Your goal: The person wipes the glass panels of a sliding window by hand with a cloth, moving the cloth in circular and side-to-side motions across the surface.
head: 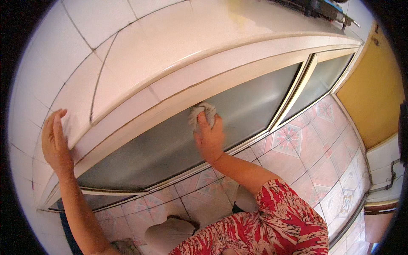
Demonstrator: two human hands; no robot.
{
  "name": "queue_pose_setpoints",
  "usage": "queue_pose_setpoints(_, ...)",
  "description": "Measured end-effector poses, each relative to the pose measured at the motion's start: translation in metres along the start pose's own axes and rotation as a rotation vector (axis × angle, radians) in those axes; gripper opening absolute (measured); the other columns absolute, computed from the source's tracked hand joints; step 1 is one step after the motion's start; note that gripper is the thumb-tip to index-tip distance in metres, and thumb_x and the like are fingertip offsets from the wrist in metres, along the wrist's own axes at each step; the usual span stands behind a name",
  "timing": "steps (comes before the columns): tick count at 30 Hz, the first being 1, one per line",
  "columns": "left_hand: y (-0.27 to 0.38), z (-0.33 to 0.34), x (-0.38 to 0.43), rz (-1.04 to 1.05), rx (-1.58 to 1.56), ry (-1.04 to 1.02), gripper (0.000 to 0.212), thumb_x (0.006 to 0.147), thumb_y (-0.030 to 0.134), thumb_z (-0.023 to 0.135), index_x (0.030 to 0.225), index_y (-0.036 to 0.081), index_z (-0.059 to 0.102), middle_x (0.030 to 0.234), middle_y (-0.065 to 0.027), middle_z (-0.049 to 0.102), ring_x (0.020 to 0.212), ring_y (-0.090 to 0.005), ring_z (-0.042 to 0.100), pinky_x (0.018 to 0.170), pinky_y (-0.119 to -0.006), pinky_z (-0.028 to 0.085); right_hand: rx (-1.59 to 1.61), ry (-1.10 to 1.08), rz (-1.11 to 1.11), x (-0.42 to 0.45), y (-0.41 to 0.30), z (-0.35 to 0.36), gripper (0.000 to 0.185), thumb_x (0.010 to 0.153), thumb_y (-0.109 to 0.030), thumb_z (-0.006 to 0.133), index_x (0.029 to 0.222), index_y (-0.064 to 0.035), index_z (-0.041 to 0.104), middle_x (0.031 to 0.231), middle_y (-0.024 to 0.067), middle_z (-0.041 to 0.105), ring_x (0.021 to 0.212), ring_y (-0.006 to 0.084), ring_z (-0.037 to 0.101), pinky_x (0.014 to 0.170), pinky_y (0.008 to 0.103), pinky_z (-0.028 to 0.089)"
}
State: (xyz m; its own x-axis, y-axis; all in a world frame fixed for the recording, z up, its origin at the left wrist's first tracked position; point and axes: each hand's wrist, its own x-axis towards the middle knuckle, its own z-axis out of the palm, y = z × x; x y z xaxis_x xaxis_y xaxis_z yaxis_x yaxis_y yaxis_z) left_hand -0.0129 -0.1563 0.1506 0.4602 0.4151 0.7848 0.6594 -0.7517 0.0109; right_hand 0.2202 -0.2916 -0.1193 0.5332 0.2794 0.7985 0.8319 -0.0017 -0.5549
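Note:
My right hand is closed on a crumpled, light grey cloth and presses it to the upper part of a dark glass sliding door panel with a pale frame. The panel is set below a tiled counter. At the left end of the counter, my left hand rests against its front edge, fingers extended, with nothing seen in it; its palm side is partly hidden.
A black appliance, partly cut off, stands on the counter at the upper right. Floor tiles with a flower pattern lie below the doors. A yellow-brown door is at the right, near a pipe.

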Motion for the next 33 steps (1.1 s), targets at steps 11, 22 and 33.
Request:
queue_pose_setpoints(11, 0.013, -0.006, -0.005, -0.123, 0.159, 0.069, 0.035, 0.092, 0.038, 0.042, 0.102, 0.016, 0.067, 0.11, -0.0034, 0.062, 0.105, -0.0192, 0.055, 0.09, -0.03, 0.04, 0.202, -0.383, 0.129, -0.047, -0.132, 0.071, 0.052, 0.077, -0.009, 0.059, 0.126, -0.0167, 0.046, 0.102, 0.0212, 0.05, 0.082, 0.0359, 0.054, 0.06, 0.0395, 0.05)
queue_pose_setpoints(22, -0.003, -0.001, -0.004, -0.099, 0.183, 0.057, 0.035, 0.088, 0.037, 0.042, 0.098, 0.016, 0.068, 0.104, -0.0027, 0.064, 0.095, -0.02, 0.058, 0.082, -0.031, 0.044, 0.049, -0.403, -0.542, -0.032, -0.143, 0.075, 0.048, 0.076, -0.014, 0.055, 0.123, -0.024, 0.052, 0.085, 0.008, 0.046, 0.074, 0.0221, 0.055, 0.054, 0.0309, 0.051)
queue_pose_setpoints(33, -0.034, 0.003, -0.007, 0.075, 0.328, 0.061, 0.035, 0.094, 0.04, 0.039, 0.103, 0.022, 0.067, 0.108, 0.0012, 0.064, 0.099, -0.0137, 0.059, 0.085, -0.025, 0.043, -0.557, -0.003, 0.149, 0.022, 0.131, -0.08, 0.055, 0.08, -0.018, 0.059, 0.131, -0.0081, 0.038, 0.105, 0.024, 0.051, 0.09, 0.0415, 0.056, 0.075, 0.0445, 0.047)
